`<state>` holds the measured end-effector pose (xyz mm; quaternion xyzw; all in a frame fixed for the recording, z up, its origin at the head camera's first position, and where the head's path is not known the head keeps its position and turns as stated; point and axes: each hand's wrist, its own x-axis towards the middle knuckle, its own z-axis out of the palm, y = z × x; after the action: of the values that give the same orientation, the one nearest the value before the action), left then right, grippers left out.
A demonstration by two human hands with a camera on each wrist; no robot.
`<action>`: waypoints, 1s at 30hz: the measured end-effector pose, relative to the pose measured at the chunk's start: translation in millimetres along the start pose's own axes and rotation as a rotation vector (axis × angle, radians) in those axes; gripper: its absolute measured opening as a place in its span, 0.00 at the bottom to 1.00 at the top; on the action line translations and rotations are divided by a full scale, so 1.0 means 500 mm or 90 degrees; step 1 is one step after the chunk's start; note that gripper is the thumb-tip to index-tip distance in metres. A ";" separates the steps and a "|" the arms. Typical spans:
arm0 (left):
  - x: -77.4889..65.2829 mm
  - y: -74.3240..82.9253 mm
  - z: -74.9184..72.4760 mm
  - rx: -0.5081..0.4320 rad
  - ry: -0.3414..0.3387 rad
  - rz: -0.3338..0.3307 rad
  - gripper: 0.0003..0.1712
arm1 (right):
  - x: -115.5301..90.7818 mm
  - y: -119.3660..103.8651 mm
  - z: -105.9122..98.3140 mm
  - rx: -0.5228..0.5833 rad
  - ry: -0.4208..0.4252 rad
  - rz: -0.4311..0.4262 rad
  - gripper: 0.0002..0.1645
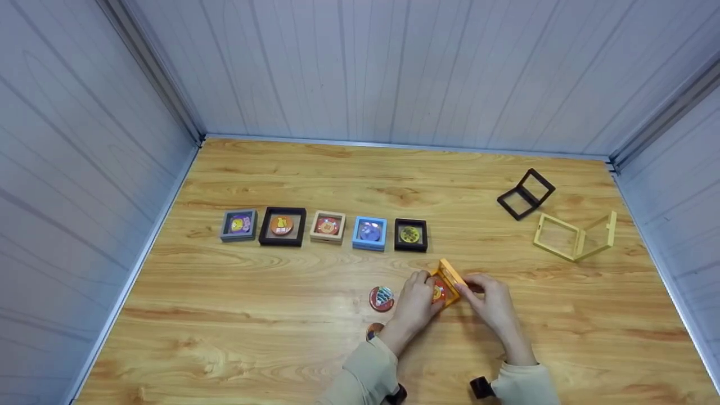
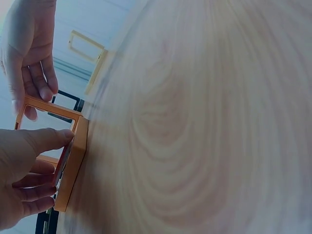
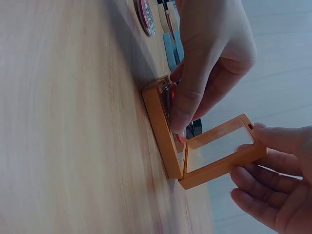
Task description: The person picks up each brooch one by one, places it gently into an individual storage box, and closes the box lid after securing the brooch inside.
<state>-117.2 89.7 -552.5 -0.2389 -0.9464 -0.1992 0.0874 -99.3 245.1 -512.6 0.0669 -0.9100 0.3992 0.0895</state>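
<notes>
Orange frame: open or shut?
Open: its lid stands raised from the base, the right hand pinching the lid's edge.

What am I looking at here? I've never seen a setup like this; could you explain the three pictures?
There's no robot here, just a person working bare-handed. The wide picture comes from a camera on the head, looking down; the other two come from one camera on each wrist. The left hand holds a red badge in an open orange frame; the right hand pinches its lid. On the table are a row of five closed frames, each showing a badge, plus an open black frame and an open yellow frame. Two loose badges lie by the left hand.
</notes>
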 end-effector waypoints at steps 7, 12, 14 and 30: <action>0.001 0.000 0.001 0.015 0.020 0.015 0.25 | -0.001 0.003 0.001 -0.012 -0.002 0.011 0.10; 0.001 0.000 0.001 0.013 0.016 0.013 0.25 | -0.001 0.003 0.002 -0.019 0.007 0.006 0.10; -0.001 -0.001 0.000 0.005 0.016 0.012 0.25 | -0.001 0.003 0.002 -0.017 0.011 0.001 0.09; -0.031 -0.027 -0.017 -0.108 -0.019 -0.071 0.38 | -0.004 0.007 0.000 0.013 0.012 0.016 0.11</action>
<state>-109.5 68.5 -553.4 -0.1953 -0.9392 -0.2794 0.0416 -97.8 247.4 -515.7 0.0524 -0.9059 0.4100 0.0926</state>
